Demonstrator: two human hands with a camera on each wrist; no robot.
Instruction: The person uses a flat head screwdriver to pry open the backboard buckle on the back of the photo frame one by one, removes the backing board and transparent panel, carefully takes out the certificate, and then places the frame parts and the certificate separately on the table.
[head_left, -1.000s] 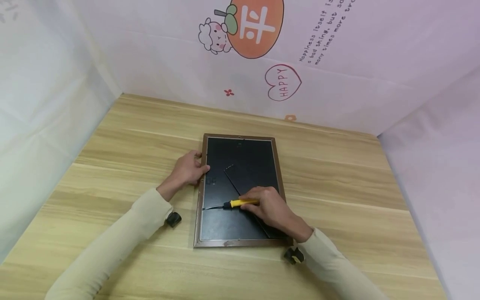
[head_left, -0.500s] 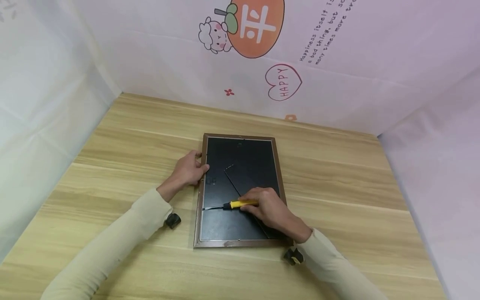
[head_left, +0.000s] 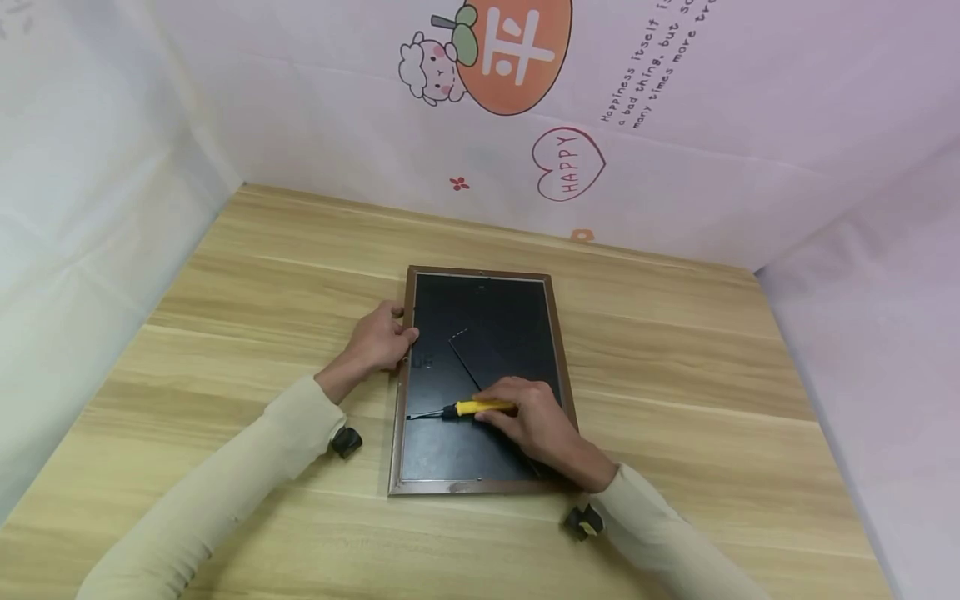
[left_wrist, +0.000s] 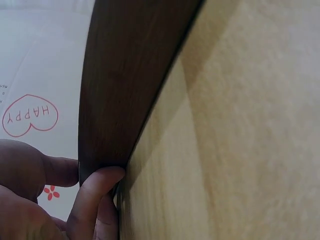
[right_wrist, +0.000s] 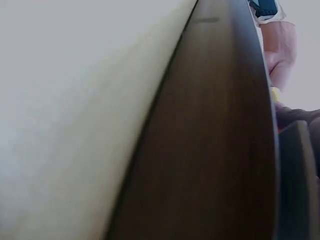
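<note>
The picture frame lies flat on the table, back side up, which leaves its black backing exposed; over the near right part, the right hand curls its fingers around a yellow-handled screwdriver, slanting it low so the thin blade reaches the left inner edge; what the tip touches there is too small to tell; slightly farther, the left hand pinches the frame's left side between thumb and fingers, seemingly to steady it; beyond stands a printed wall.
</note>
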